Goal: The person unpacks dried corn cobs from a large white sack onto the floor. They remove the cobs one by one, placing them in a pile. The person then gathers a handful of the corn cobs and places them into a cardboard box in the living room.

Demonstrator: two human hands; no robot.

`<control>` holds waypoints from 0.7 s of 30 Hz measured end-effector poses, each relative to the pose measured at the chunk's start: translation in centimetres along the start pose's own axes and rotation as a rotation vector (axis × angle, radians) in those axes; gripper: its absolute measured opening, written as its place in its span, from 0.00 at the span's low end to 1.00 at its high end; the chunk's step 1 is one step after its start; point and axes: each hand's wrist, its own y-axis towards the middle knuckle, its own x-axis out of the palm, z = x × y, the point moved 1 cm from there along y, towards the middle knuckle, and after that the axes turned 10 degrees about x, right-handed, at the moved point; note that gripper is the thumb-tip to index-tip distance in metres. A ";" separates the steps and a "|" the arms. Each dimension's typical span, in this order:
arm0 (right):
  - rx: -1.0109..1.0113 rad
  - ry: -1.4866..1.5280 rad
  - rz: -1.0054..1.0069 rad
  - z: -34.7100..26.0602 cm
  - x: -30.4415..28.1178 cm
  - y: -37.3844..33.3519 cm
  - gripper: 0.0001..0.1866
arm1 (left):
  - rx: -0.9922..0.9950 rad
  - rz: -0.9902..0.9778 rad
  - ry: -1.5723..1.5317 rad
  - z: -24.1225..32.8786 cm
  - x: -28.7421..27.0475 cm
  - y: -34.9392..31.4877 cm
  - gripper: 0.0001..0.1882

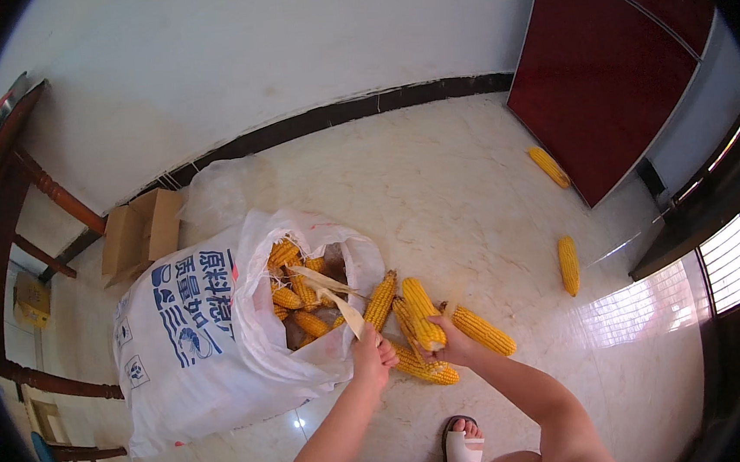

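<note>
In front of me a large white woven sack [250,362] with blue print lies on its side. Its mouth faces right, and yellow ears of corn [310,324] show inside. My left hand [373,357] is closed on a pale dry corn husk [351,315] by the sack's opening. My right hand [455,344] grips an ear of corn [422,312], held tilted just right of the sack mouth. Another ear is pressed close beside it, and I cannot tell if the hand holds that too. Around my hands several more ears [485,330] lie on the floor.
Two ears of corn, one near the red panel [605,73] and one nearer me [569,266], lie off to the right. An open cardboard box [142,231] and clear plastic [221,195] sit behind the sack. Wooden furniture [58,190] stands left. My sandalled foot [463,446] is below.
</note>
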 end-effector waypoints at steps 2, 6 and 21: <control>0.071 -0.086 -0.188 0.4 -0.9 -1.2 0.22 | 0.077 0.033 0.262 0.5 -0.4 0.8 0.20; 0.050 -0.222 -0.148 1.2 -0.7 -2.9 0.22 | 0.049 0.101 0.909 1.0 3.0 0.4 0.25; 0.007 -0.993 0.705 -1.4 0.1 -2.8 0.34 | 0.382 0.114 0.586 5.0 -0.2 1.0 0.18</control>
